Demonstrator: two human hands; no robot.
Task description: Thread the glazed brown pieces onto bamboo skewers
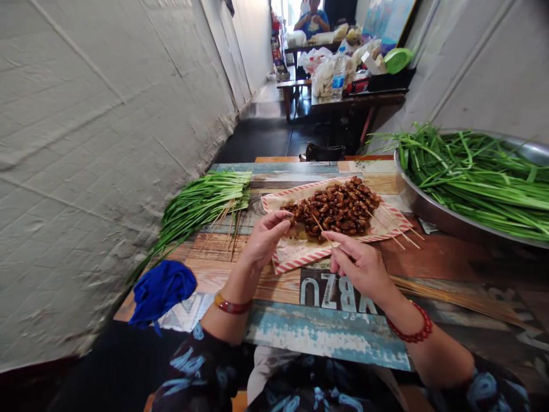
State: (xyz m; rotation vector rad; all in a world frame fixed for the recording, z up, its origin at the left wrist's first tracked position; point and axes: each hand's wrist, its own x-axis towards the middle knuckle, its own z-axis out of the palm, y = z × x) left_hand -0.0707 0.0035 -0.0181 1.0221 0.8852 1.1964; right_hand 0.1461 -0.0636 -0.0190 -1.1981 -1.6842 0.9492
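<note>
Left hand (265, 237): pinching a small brown morsel (292, 221)
Right hand (359, 263): gripping a wooden skewer (319, 225)
Glazed morsels (338, 206): heaped on red-striped paper (295, 260), mid-worktop (270, 283)
Chives (480, 177): in the metal basin (414, 209), right

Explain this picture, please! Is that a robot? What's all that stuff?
No robot here: just a person's two bare hands. A camera on their head looks forward and down. The right hand holds a thin stick. The left hand is at the edge of a pile of shiny brown pieces; I can't tell whether it pinches one. The pile sits on a flat thing with striped edges. On the table are also green stalks, a blue cloth and more sticks; at the right is a metal bowl of greens.
</note>
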